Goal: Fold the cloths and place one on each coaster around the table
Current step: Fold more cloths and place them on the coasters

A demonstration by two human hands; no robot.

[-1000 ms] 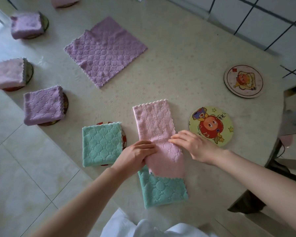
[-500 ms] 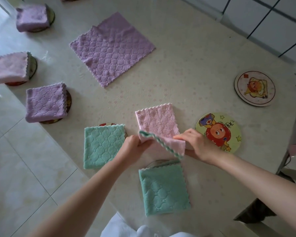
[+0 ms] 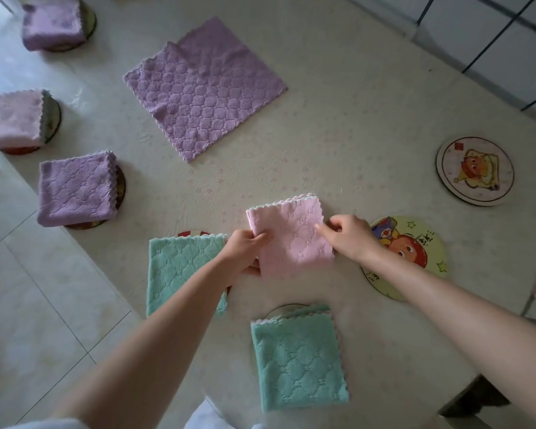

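A pink cloth (image 3: 291, 236), folded into a small square, lies in front of me on the table. My left hand (image 3: 245, 252) grips its left edge, and my right hand (image 3: 344, 236) pinches its right edge. Right beside my right hand lies a bare round cartoon coaster (image 3: 415, 243), partly under my wrist. A second bare coaster (image 3: 474, 171) sits farther right. An unfolded purple cloth (image 3: 205, 88) is spread flat at the table's middle. Folded green cloths (image 3: 180, 274) (image 3: 297, 357) rest on coasters near me.
Along the table's left edge, folded cloths cover coasters: purple (image 3: 75, 188), pink (image 3: 11, 119) and purple (image 3: 53, 24). The table edge (image 3: 99, 267) drops to a tiled floor on the left. A tiled wall (image 3: 492, 32) is at the upper right.
The long pink strip that lay over the near green cloth has been folded in half away from me into a square. Both hands moved up with it and now hold its sides.
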